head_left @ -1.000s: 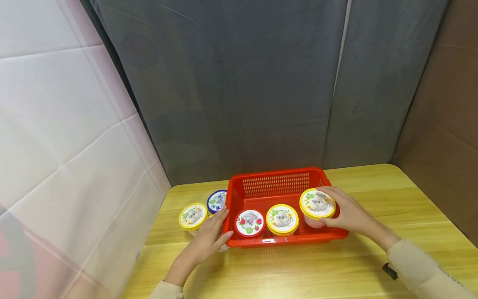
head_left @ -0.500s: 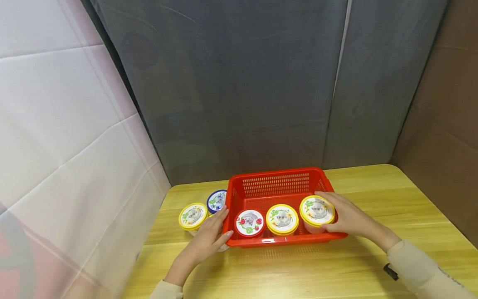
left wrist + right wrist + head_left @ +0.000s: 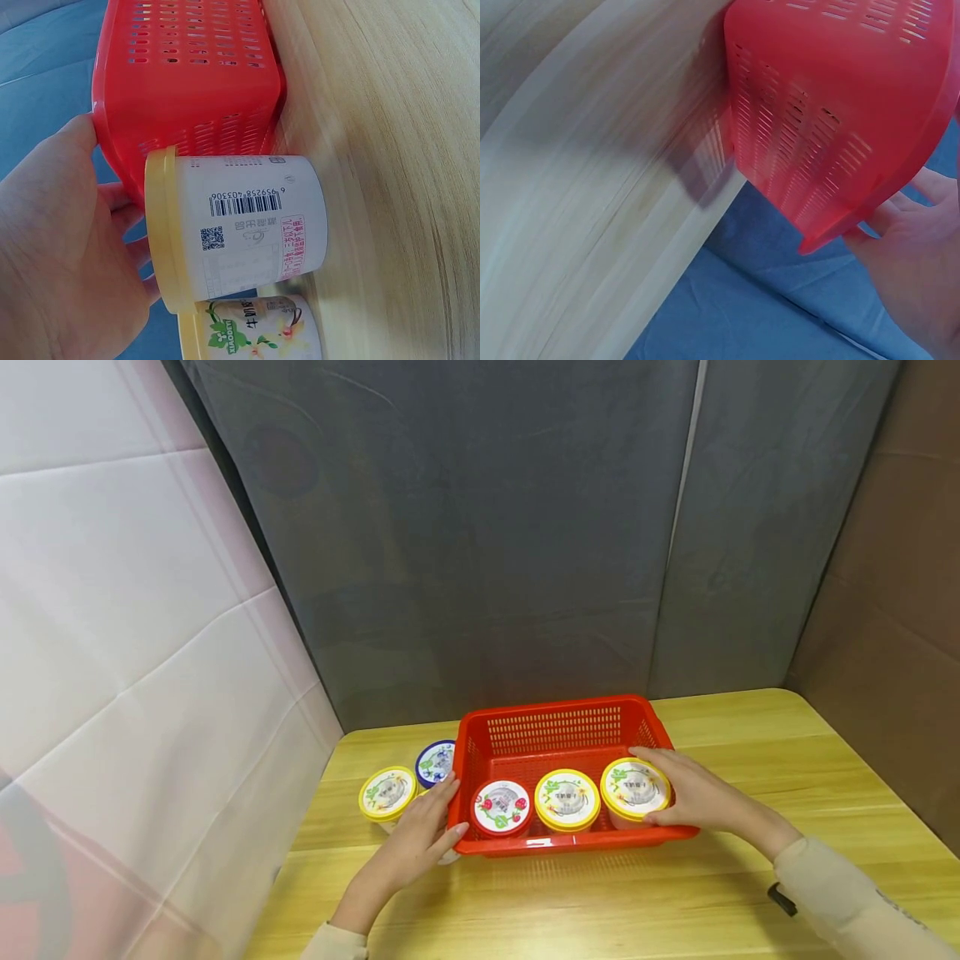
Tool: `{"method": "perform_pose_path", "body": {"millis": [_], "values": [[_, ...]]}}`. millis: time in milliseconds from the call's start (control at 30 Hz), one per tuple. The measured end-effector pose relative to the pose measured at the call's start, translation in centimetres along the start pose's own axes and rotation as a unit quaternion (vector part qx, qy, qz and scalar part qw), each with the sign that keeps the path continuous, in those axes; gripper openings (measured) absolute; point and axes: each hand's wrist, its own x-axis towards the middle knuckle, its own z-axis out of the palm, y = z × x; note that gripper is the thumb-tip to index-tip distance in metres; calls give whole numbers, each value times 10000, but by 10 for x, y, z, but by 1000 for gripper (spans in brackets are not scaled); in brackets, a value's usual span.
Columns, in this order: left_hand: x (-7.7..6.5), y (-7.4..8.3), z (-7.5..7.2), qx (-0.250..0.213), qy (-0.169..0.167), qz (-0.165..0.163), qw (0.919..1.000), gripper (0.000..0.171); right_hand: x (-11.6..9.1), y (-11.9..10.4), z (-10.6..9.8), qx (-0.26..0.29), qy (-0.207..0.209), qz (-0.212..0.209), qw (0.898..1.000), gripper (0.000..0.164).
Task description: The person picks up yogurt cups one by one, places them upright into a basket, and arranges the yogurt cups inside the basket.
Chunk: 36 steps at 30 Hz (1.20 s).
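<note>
Your right hand [image 3: 699, 792] grips the yellow-lidded tub [image 3: 636, 787] at its nine o'clock, four o'clock inside the red basket [image 3: 540, 842], whose long axis runs nine to three. Your left hand [image 3: 415, 842], farther off, touches the basket, fingers nearly straight

This was a small screened-off booth around a tabletop; whether it stood in a lab, a workshop or another room could not be told. In the head view, sheets closed 3 sides: a white sheet [image 3: 150, 568] with fold creases and faint red print on the left, a dark grey sheet [image 3: 480, 543] with 1 pale line running down it across the upper middle, and a brown sheet [image 3: 892, 568] at the right edge. A wood-grain table [image 3: 555, 914] with rounded far corners filled the lower part, its back edge near the grey cloth.
</note>
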Motion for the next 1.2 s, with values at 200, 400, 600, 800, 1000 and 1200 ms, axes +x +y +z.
{"method": "perform_pose_path", "body": {"millis": [200, 400, 600, 800, 1000, 1200], "values": [[0, 0, 0, 7, 11, -32, 10000, 70, 0, -1, -1, -27, -51, 31, 10000, 96], [0, 0, 1, 8, 8, -91, 10000, 70, -1, -1, 0, -60, 4, -42, 10000, 95], [0, 0, 1, 5, -2, -89, 10000, 70, -2, -3, -1, -101, 25, -87, 9999, 93], [0, 0, 0, -1, -7, -20, 10000, 71, -2, -2, -1, -104, -22, -35, 9999, 94], [0, 1, 0, -50, -10, -46, 10000, 70, -1, -3, 0, -72, -59, -50, 9999, 93], [0, 1, -1, -39, 9, -22, 10000, 69, 0, -4, 0, -144, -57, -102, 9998, 93]]}}
